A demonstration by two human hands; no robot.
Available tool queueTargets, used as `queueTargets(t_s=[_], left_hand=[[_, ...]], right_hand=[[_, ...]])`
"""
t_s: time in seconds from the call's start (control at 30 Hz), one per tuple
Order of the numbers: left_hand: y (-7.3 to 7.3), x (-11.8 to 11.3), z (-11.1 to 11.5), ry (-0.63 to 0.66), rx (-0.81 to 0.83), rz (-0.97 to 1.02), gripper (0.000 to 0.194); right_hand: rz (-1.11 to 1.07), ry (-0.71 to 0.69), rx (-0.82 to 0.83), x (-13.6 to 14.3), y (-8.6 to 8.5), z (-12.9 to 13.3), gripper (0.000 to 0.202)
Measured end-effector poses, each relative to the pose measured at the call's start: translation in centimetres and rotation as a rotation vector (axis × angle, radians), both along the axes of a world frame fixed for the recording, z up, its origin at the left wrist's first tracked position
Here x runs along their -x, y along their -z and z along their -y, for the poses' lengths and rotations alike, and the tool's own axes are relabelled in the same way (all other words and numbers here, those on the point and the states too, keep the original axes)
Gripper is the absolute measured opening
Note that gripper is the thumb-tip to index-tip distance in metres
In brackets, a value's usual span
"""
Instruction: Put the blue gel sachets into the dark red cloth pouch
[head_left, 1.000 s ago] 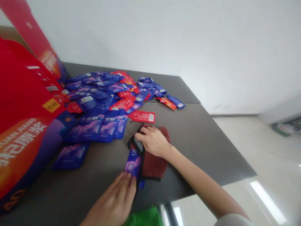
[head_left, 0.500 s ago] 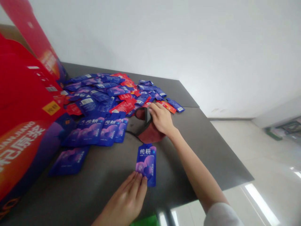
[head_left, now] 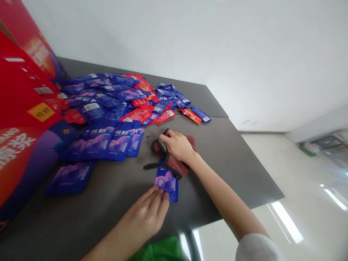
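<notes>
With its fingers together, my left hand [head_left: 150, 208] holds the lower left of a blue and purple pouch [head_left: 166, 181] flat on the table. My right hand [head_left: 178, 145] grips a reddish-brown cloth [head_left: 178, 165] with black edging and a black strap. That cloth is bunched under the palm and covers the upper end of the pouch. To the left lie a row of overlapping blue pouches [head_left: 118, 141] and a single blue pouch [head_left: 70, 178], face up.
Behind my hands is a heap of blue and red pouches [head_left: 114, 96]. Large red printed boxes [head_left: 24, 98] stand at the left. The dark table [head_left: 225, 163] ends at the right above a pale floor. Something green [head_left: 163, 250] shows below the front edge.
My right hand has drawn the cloth toward me, from beyond the pouch onto its upper end. My left hand stays on the pouch. The view has shifted slightly.
</notes>
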State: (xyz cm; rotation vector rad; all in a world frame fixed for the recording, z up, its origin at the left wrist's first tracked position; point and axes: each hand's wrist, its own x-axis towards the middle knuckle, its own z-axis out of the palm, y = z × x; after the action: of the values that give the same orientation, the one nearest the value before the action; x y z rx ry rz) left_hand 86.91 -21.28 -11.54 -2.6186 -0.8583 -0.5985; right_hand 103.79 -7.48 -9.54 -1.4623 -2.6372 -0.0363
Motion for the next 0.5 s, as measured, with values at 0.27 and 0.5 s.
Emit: queueTargets(t_s=[0.27, 0.5], left_hand=[[0.9, 0.0, 0.9, -0.082, 0.11, 0.023, 0.043], [0.4, -0.3, 0.7, -0.06, 0.069, 0.165, 0.04]], right_hand=[[-0.263, 0.035, -0.017, -0.1, -6.3, 4.0, 0.039], [-0.206, -0.203, 0.016, 0.7, -0.8, 9.1, 0.055]])
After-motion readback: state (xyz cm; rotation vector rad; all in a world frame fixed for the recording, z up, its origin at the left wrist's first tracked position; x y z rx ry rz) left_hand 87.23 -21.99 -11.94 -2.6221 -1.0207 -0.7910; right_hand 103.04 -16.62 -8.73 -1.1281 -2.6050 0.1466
